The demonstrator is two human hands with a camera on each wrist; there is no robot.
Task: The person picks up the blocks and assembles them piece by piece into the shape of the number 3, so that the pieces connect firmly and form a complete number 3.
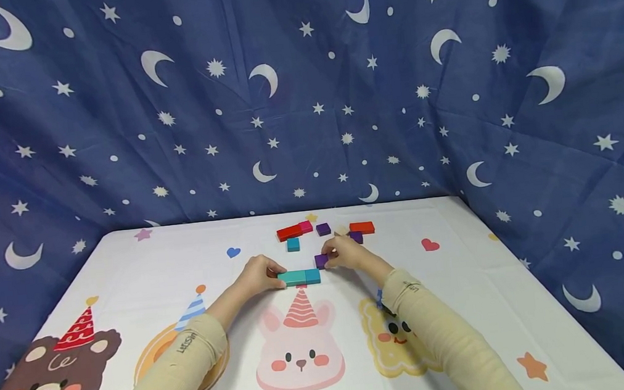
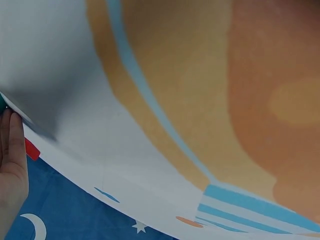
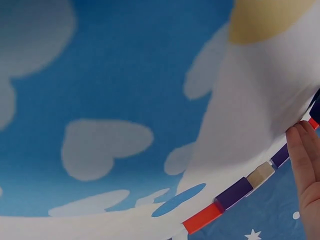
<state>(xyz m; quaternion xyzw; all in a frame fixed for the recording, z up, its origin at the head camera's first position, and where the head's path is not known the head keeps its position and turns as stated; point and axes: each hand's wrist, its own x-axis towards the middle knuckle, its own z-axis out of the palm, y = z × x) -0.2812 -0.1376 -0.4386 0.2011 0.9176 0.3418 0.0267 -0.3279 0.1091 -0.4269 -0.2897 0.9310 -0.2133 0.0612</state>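
Note:
In the head view my left hand pinches the left end of a long teal block lying on the table. A short blue block sits against its right end, making one row. My right hand holds a small purple block between thumb and fingers, just behind the blue block. At the left edge of the left wrist view, a sliver of teal shows by the left fingers. The right fingers lie beside a dark block at the right edge of the right wrist view.
Behind the hands are a long red block with a pink block, another blue block, purple blocks, a wooden block and an orange-red block. A cartoon-printed cloth covers the table; a navy star curtain hangs behind.

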